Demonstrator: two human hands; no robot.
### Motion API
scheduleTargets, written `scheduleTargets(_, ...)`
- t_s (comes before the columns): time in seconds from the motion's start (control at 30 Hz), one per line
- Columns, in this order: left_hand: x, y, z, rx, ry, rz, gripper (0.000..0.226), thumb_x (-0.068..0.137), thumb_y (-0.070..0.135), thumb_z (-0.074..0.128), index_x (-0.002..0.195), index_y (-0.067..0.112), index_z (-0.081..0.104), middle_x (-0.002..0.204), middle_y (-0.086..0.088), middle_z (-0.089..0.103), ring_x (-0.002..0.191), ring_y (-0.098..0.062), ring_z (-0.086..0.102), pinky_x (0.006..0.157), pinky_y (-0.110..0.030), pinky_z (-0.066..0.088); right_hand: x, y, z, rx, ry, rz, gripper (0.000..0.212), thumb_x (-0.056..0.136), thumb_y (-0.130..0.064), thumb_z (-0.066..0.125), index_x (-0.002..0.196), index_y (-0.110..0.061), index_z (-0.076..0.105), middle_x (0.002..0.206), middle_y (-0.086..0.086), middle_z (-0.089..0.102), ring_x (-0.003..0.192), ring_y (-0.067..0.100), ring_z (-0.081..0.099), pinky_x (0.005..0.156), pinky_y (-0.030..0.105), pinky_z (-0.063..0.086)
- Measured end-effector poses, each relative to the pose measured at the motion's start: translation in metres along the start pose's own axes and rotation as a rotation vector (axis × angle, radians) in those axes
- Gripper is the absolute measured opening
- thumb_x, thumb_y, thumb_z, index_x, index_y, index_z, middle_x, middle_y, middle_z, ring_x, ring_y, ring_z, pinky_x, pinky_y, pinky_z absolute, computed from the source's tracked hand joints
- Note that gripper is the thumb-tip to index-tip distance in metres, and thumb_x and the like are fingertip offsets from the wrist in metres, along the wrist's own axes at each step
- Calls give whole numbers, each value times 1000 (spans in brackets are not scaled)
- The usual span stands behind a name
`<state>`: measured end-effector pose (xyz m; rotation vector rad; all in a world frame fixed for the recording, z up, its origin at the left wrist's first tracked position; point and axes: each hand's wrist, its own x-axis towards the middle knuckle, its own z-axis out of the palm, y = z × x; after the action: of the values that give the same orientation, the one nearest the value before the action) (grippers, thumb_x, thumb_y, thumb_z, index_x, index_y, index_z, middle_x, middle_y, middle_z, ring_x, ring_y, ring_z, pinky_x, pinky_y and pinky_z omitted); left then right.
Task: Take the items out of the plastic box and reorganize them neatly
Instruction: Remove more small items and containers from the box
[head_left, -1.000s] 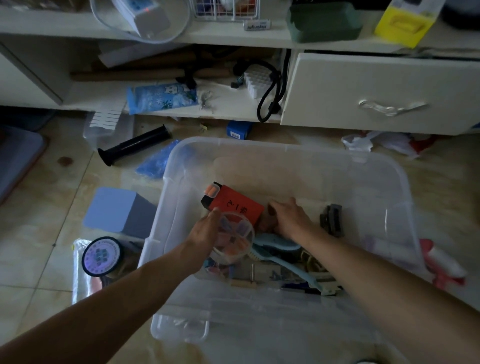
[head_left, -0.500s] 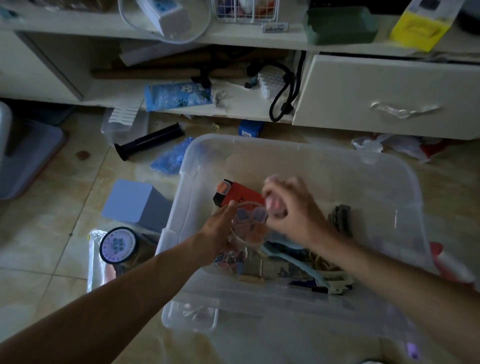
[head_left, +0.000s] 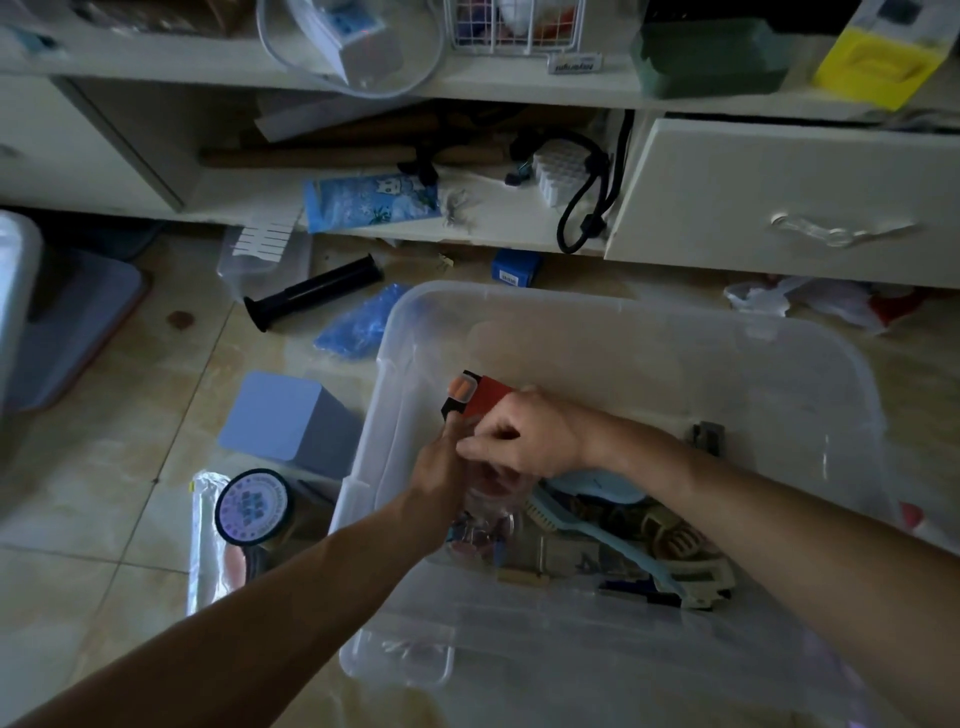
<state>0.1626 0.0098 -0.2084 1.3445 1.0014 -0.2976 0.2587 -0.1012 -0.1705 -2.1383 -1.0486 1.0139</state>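
A clear plastic box (head_left: 649, 322) stands on the tiled floor. Both my hands are inside it at its left side. My left hand (head_left: 441, 473) holds a small round clear case (head_left: 488, 501) with coloured bits in its compartments. My right hand (head_left: 524, 441) lies over the top of that case with curled fingers and hides most of it. Just behind the hands lies a red and black packet (head_left: 488, 397). A light blue brush (head_left: 597, 488), a tan hair claw (head_left: 670, 535) and a dark clip (head_left: 706, 436) lie on the box floor.
Left of the box on the floor are a blue-grey block (head_left: 291, 421), a round labelled tin (head_left: 254, 506) on a foil bag, a black tube (head_left: 311, 291) and a blue bag (head_left: 358, 325). A cluttered shelf unit with an open drawer (head_left: 779, 197) stands behind.
My right hand has come down from beside the round case onto its top. The left hand with the case has stayed at the box's left side. The view has shifted slightly left.
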Motion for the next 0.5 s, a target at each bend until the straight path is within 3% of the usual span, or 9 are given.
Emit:
scheduleTargets(0.07, 0, -1, 0, -6, 1, 28, 48, 102, 52, 28, 100, 23, 66, 91, -3, 68, 84, -18, 65, 72, -31, 53, 8, 5, -3, 122, 89, 22, 47, 98, -44, 55, 60, -17, 64, 58, 0, 65, 52, 9, 60, 64, 33, 52)
scheduleTargets(0.13, 0, -2, 0, -51, 13, 45, 43, 103, 48, 29, 90, 27, 64, 85, 3, 67, 81, -15, 64, 71, -29, 52, 27, 19, -6, 166, 366, 65, 43, 100, -39, 53, 67, -13, 65, 59, -2, 63, 54, 8, 58, 62, 34, 50)
scheduleTargets(0.2, 1, -3, 1, -48, 17, 43, 45, 104, 48, 28, 94, 26, 65, 86, 3, 67, 80, -12, 63, 65, -27, 50, 48, 32, -2, 10, 502, 98, 22, 99, -29, 54, 89, -18, 69, 79, -5, 66, 74, 10, 62, 67, 31, 48)
scheduleTargets(0.23, 1, -2, 0, -28, 26, 42, 46, 103, 49, 27, 101, 24, 66, 92, 1, 68, 82, -12, 64, 64, -27, 50, 57, 35, 2, -75, 452, 87, 16, 98, -24, 55, 105, -24, 70, 95, -5, 66, 88, 10, 62, 75, 28, 48)
scheduleTargets(0.33, 6, -4, -4, 63, 48, 32, 47, 104, 45, 29, 116, 13, 61, 110, -8, 67, 95, -20, 65, 70, -30, 53, 76, 39, 18, -275, 187, 48, 42, 93, -20, 65, 133, -35, 60, 123, -8, 56, 108, 11, 54, 90, 28, 48)
scheduleTargets(0.43, 9, -6, -7, 117, 39, -2, 41, 105, 35, 31, 124, 9, 57, 118, -14, 64, 104, -28, 63, 88, -41, 54, 83, 40, 26, -435, 167, 15, 35, 90, -20, 68, 124, -29, 66, 121, -5, 53, 106, 17, 57, 87, 34, 52)
scheduleTargets(0.5, 9, -7, -7, 114, 37, -11, 38, 104, 32, 33, 125, 12, 57, 117, -16, 64, 103, -31, 64, 91, -44, 53, 79, 42, 23, -470, 194, 5, 25, 92, -17, 65, 116, -24, 66, 115, -1, 52, 100, 19, 58, 81, 34, 53)
